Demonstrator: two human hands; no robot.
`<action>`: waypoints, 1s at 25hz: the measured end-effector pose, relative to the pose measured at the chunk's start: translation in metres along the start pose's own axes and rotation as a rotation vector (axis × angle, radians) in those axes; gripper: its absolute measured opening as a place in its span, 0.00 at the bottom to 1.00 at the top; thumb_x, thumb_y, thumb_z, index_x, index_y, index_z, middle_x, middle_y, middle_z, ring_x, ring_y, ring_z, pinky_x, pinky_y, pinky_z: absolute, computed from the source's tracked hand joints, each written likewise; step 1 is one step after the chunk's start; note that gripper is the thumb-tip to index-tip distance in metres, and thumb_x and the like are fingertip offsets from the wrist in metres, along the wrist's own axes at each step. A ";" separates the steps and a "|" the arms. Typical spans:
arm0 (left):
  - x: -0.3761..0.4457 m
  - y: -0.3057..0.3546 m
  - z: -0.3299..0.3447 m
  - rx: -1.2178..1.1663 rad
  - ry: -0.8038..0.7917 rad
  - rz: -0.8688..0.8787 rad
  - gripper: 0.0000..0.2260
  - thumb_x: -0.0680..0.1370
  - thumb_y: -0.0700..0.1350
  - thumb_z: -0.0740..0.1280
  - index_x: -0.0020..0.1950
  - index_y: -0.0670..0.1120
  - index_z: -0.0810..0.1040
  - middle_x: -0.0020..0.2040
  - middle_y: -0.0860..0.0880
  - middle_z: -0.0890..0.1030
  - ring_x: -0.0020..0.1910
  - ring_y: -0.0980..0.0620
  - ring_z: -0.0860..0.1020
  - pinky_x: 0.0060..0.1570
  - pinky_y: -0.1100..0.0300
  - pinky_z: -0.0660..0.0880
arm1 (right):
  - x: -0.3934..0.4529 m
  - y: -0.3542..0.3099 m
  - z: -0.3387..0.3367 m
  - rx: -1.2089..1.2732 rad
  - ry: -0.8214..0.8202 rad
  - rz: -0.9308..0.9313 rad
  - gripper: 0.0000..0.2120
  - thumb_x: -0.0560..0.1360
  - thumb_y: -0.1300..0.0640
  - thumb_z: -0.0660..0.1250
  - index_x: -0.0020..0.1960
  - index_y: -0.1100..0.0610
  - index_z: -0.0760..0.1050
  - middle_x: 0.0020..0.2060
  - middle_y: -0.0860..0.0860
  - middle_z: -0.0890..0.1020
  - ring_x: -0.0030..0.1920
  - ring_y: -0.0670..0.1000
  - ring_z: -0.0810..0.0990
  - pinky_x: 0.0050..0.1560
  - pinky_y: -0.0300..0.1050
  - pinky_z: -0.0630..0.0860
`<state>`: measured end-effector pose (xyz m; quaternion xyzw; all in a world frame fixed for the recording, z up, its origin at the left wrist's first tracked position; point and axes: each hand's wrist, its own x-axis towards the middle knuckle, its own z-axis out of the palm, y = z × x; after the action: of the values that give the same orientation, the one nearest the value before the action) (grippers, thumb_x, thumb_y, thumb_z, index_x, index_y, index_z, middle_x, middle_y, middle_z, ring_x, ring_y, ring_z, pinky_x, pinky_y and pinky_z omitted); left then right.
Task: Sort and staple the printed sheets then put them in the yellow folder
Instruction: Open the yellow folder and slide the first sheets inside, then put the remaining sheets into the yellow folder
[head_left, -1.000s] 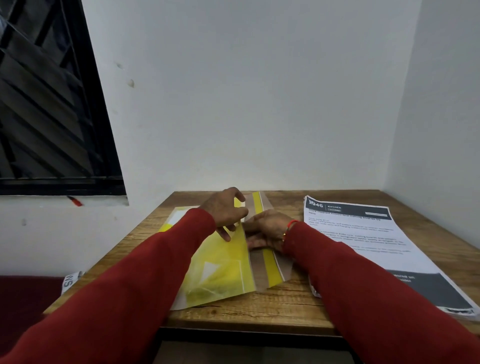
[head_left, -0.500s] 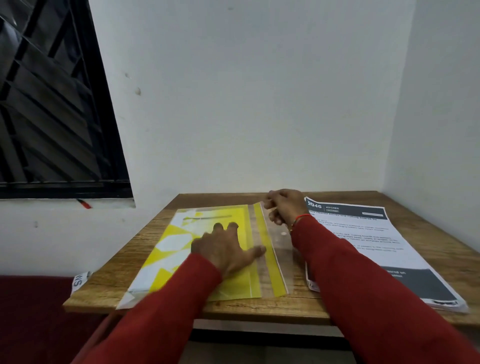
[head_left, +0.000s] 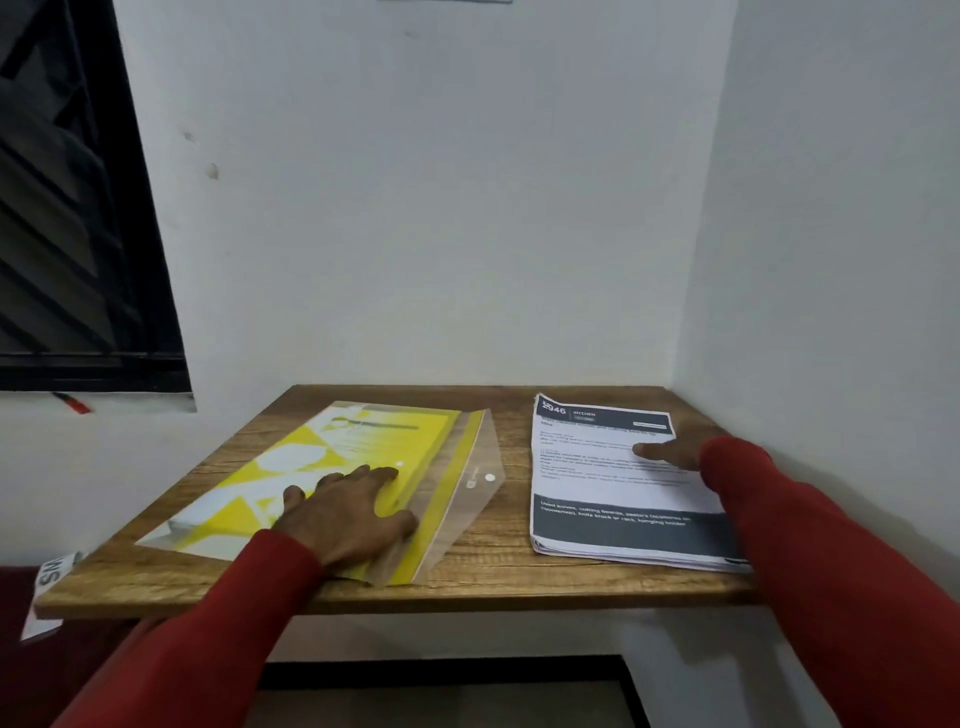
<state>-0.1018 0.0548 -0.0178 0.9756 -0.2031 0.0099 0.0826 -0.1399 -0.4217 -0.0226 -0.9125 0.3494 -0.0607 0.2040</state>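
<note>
Key relation: the printed sheets (head_left: 618, 483) lie at 3 o'clock from the yellow folder (head_left: 332, 467), apart from it, with a strip of bare surface (head_left: 511, 519) between them.
Long axis: both stack and folder run roughly 6 to 12 o'clock; the folder is skewed slightly, its far end toward 1 o'clock.
Folder mouth: the clear flap (head_left: 467, 488) is folded out toward 3 o'clock, so the opening faces the stack.
Left grip: the left hand (head_left: 345, 514) lies flat, fingers straight, pressing the folder near its open edge; it clasps nothing.
Right grip: the right hand (head_left: 670, 449) rests on the stack's 2 o'clock part, fingers extended toward 9 o'clock; it is partly blurred, and nothing appears clasped.
Nearer hand: the right, already on the sheets.
Edges: the stack's near corner sits close to the surface's 6 o'clock edge; walls close off 12 and 3 o'clock.
Open room: mainly the middle strip.
Stapler: none visible.
</note>
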 end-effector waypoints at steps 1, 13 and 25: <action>0.000 0.001 0.001 -0.022 0.004 -0.001 0.34 0.74 0.70 0.58 0.78 0.62 0.57 0.80 0.55 0.61 0.77 0.49 0.60 0.69 0.40 0.58 | 0.013 0.007 -0.001 -0.006 -0.011 -0.009 0.62 0.41 0.22 0.67 0.70 0.53 0.71 0.65 0.52 0.78 0.63 0.56 0.77 0.66 0.52 0.72; -0.014 0.010 -0.008 0.063 0.075 -0.024 0.28 0.76 0.66 0.56 0.76 0.61 0.64 0.76 0.57 0.67 0.73 0.49 0.66 0.67 0.42 0.61 | -0.057 -0.047 -0.012 0.294 -0.021 0.021 0.40 0.71 0.38 0.72 0.73 0.60 0.66 0.71 0.56 0.72 0.68 0.58 0.73 0.67 0.51 0.69; -0.025 0.011 0.004 0.005 0.247 -0.051 0.25 0.75 0.67 0.57 0.71 0.62 0.70 0.71 0.60 0.73 0.69 0.54 0.70 0.64 0.45 0.61 | -0.051 -0.031 -0.031 0.547 0.394 -0.056 0.10 0.73 0.58 0.74 0.52 0.61 0.82 0.49 0.60 0.84 0.52 0.59 0.82 0.48 0.43 0.71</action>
<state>-0.1293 0.0539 -0.0217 0.9720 -0.1665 0.1284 0.1049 -0.1673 -0.3776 0.0202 -0.8039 0.3278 -0.3328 0.3681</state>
